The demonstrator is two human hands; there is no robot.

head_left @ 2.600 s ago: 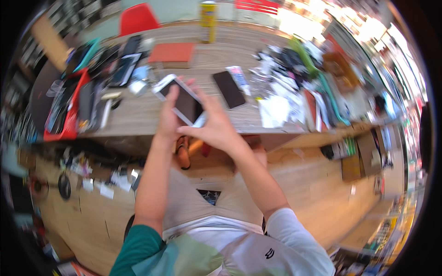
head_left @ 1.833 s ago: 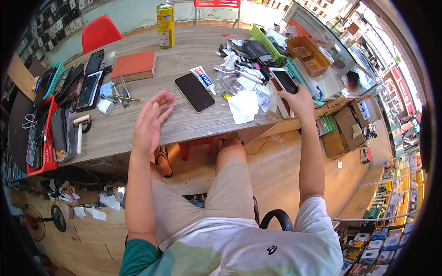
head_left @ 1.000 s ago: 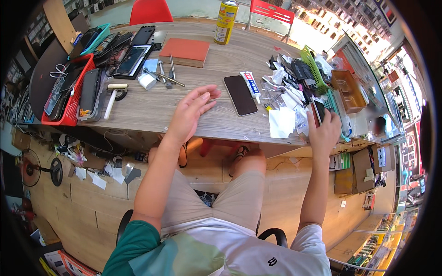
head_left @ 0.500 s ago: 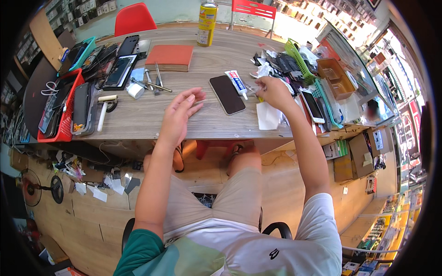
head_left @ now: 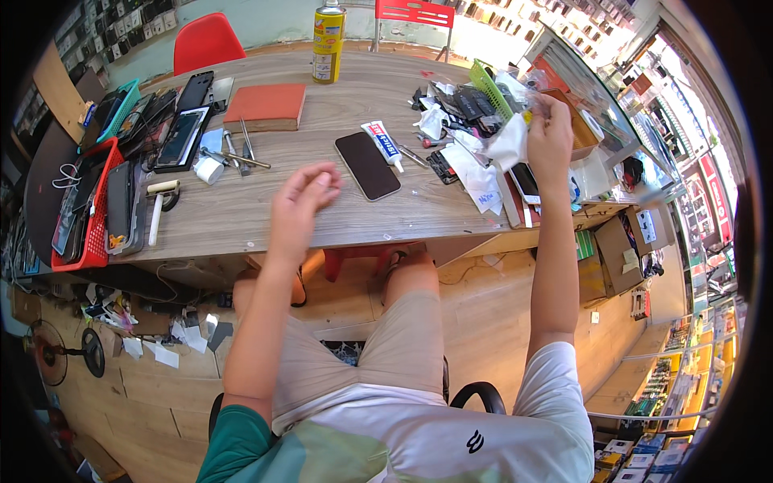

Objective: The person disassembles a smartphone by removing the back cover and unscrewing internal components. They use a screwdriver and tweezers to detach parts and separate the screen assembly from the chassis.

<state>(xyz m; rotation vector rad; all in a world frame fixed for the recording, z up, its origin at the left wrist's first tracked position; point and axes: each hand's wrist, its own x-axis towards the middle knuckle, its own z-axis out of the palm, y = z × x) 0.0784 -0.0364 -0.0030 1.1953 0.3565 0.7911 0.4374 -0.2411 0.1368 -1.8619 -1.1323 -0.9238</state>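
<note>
My right hand [head_left: 551, 138] is raised over the cluttered right side of the table, fingers pinched on a crumpled white tissue [head_left: 509, 143] that hangs beside it. My left hand [head_left: 303, 203] hovers above the table's near middle, fingers loosely curled with nothing visible in them. Between the hands lies a smartphone [head_left: 368, 167] with a dark screen, touching neither. A white, blue and red glue tube [head_left: 382, 146] rests along its right side, nozzle toward me. White paper sheets [head_left: 477, 179] lie below the tissue.
Phone parts [head_left: 471, 105], a green basket [head_left: 489, 88] and a brown box [head_left: 581, 133] crowd the right. At left are a red basket [head_left: 101, 209], a small hammer [head_left: 158, 211], screwdrivers and phones. Farther back stand a red-brown book [head_left: 266, 107] and a yellow spray can [head_left: 328, 44].
My right hand has moved up and right from beside the glue tube, and a white tissue is now lifted with it. My left fingers have curled in more. The view has turned slightly right.
</note>
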